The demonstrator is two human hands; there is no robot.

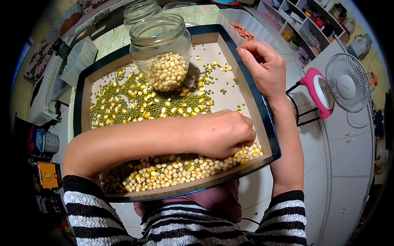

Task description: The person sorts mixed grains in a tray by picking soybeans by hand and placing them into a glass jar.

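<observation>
A shallow box (269, 119) with dark blue edges holds green mung beans (154, 110), yellow-white corn kernels and pale round beans (164, 176). My left forearm reaches across it. My left hand (230, 133) is closed, fingers down among the pale beans at the near right corner; its fingertips are mostly hidden. At the right edge my right hand (266, 67) is raised, thumb and fingers curled together; anything between them is too small to tell. A glass jar (160, 37), open at the top and partly filled with pale beans, stands inside the box at the back.
Behind the box are another glass jar (139, 11) and a translucent pleated container (262, 30) with reddish-brown nuts (242, 31). A second pleated container (80, 61) stands at the left. To the right are a pink-framed stool (318, 92) and a white fan (347, 82).
</observation>
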